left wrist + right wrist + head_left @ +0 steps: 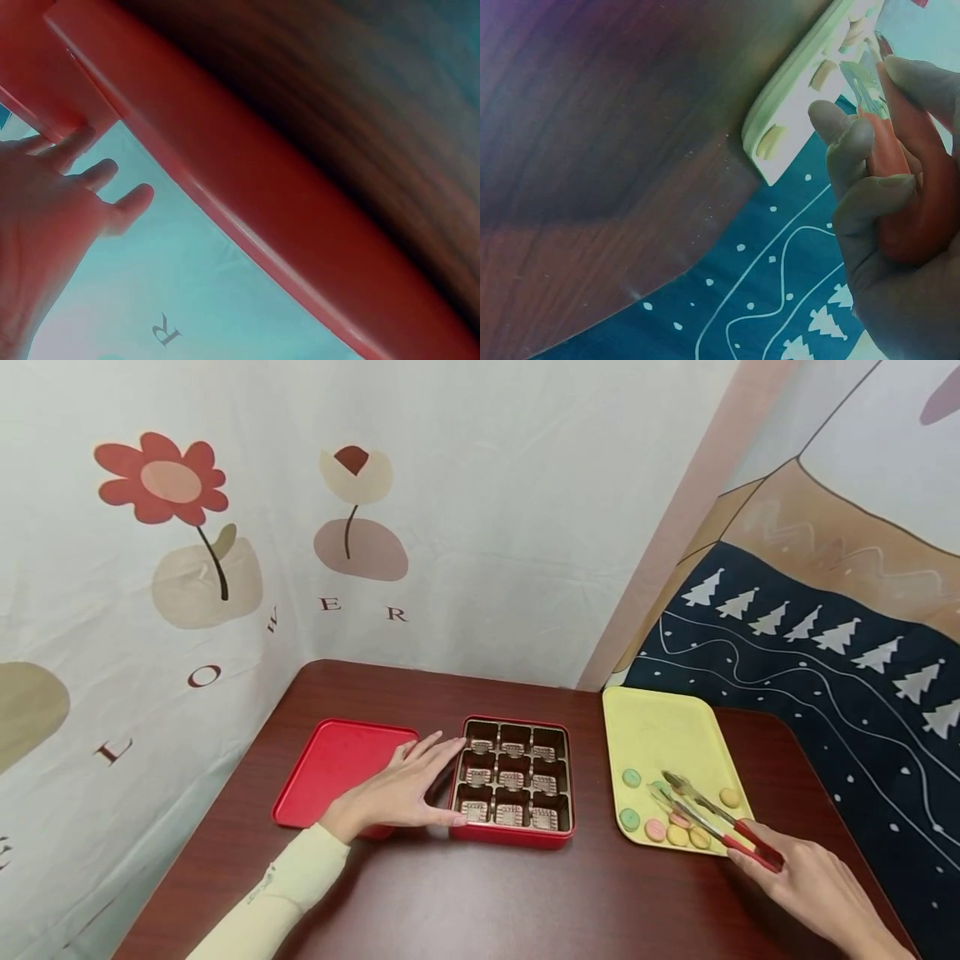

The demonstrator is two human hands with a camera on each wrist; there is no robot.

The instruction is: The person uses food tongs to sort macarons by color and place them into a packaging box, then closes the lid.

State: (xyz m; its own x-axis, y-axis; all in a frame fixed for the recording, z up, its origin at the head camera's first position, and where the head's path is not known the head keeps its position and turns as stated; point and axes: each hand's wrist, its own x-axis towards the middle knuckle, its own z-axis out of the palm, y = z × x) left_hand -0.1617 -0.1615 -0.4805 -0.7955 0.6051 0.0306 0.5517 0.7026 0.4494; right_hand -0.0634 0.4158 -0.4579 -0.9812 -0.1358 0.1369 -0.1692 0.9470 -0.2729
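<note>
My left hand [393,789] rests with fingers spread along the left side of a red box [510,836]. A brown plastic insert with several square compartments fills this box, and nothing lies in them. On the right, my right hand [813,881] grips red-handled tongs [707,803]. The tong tips reach over a yellow tray [663,718]. Small macarons lie at the tray's near end: green [632,777], pink [656,830] and yellow [729,797]. In the right wrist view, fingers and thumb curl round the red tong handles [889,146].
A red lid [341,768] lies on the brown table [517,893], left of the box and partly behind my left hand. White printed cloth [480,527] hangs behind the table. Dark blue tree-patterned cloth [810,693] borders its right side.
</note>
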